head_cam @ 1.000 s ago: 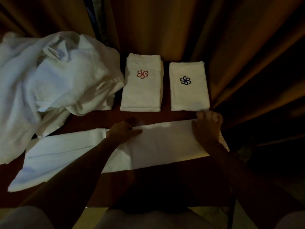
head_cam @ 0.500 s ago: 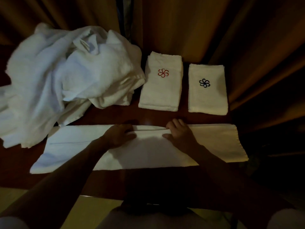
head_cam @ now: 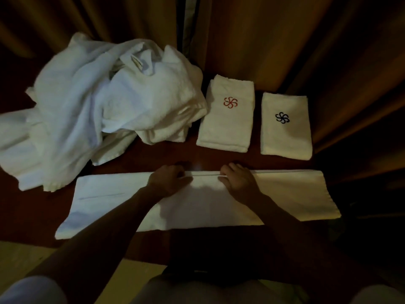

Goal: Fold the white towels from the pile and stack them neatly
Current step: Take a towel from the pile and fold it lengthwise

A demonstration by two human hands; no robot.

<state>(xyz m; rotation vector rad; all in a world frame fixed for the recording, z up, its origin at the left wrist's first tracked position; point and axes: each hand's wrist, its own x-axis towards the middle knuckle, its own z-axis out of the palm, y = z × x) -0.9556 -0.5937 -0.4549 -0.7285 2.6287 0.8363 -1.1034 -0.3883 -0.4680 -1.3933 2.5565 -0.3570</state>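
Both forearms reach forward over the table's (head_cam: 135, 156) near edge. The left hand (head_cam: 168, 181) and right hand (head_cam: 238, 179) lie knuckles-up on the far edge of the long towel (head_cam: 285, 194), fingers curled at its hem; whether they pinch it I cannot tell. The towel lies flat along the near edge. The hands sit closer together than a second ago, when the right was at the towel's right end. The pile (head_cam: 105, 102) fills the far left corner; two folded towels (head_cam: 228, 119) lie at the far edge.

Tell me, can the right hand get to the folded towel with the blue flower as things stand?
Probably yes. The right hand rests on the long towel, and the blue-flower towel lies just beyond it, with only bare table between them.
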